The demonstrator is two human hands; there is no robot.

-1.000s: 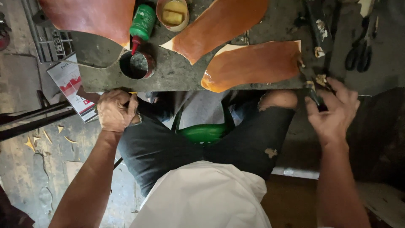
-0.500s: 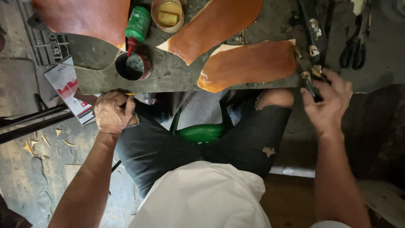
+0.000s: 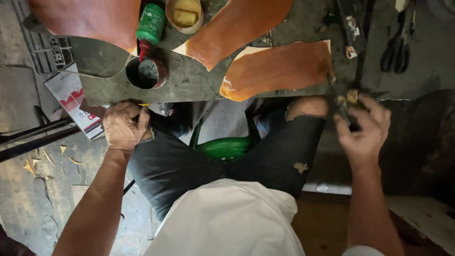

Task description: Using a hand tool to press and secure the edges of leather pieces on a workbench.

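Overhead view of a seated person at a low, stained grey work slab (image 3: 199,87). The slab's near edge runs just above the knees; its surface is mottled and smeared with dried glue.

Three tan leather pieces lie flat on the slab: one large at the upper left (image 3: 90,19), one pointed and slanting through the middle (image 3: 237,26), and one broad at the near edge (image 3: 279,68), its glossy face up and its left tip just over the slab's edge. Between the first two stand a green glue bottle (image 3: 150,23), tilted with its red nozzle over a dark round tin (image 3: 144,73), and a small tub of yellow paste (image 3: 185,13). Scissors (image 3: 398,50) lie on the dark bench to the far right.

The left hand (image 3: 124,125) is closed into a fist at the slab's near edge, a sliver of yellow showing at the knuckles; what it holds cannot be told. The right hand (image 3: 365,130) has its fingers curled round a dark, glue-crusted brush handle (image 3: 345,102), which sits at the right end of the broad leather piece.

Below the slab: dark torn trousers, a green stool seat (image 3: 225,147), a printed paper (image 3: 71,95) on the cracked concrete floor (image 3: 28,189), and leather offcuts (image 3: 31,166) scattered at the left.
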